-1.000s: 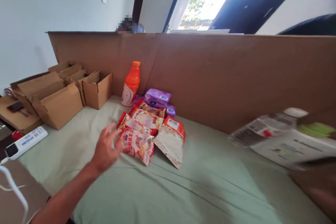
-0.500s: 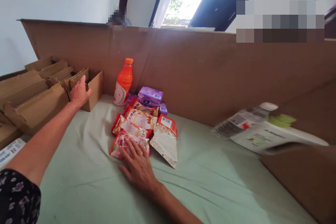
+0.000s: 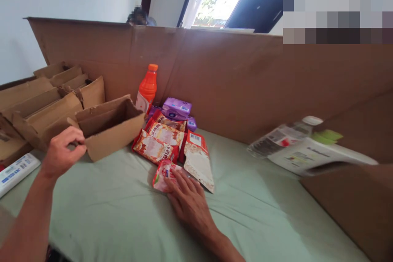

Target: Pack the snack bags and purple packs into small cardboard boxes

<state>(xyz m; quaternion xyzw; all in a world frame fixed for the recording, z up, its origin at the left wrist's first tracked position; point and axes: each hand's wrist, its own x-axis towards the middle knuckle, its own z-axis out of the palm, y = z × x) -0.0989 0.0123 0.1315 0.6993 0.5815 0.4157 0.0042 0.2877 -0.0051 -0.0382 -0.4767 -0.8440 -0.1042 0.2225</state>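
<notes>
My left hand (image 3: 64,151) is closed on the near left corner of an open cardboard box (image 3: 113,137). The box stands tilted at an angle on the green cloth, and its inside lies in shadow. My right hand (image 3: 190,200) lies with its fingers stretched over a pink and red snack packet (image 3: 160,175), covering its right part. Just beyond are several red and cream snack packets (image 3: 155,147) and a white-backed pouch (image 3: 199,159). Behind them sit purple tissue packs (image 3: 176,107) and an orange bottle (image 3: 147,88), its lower part hidden by the box.
More cardboard boxes (image 3: 55,108) stand at the left, with a white labelled carton (image 3: 18,172) before them. A tall cardboard wall (image 3: 233,82) runs along the back. A clear plastic bottle (image 3: 282,139) and a white container (image 3: 307,157) lean at the right beside a cardboard panel (image 3: 353,204).
My left hand has pulled the end box towards me and turned it, away from the row. My right hand and the pink packet under it have slid right, clear of the other packets.
</notes>
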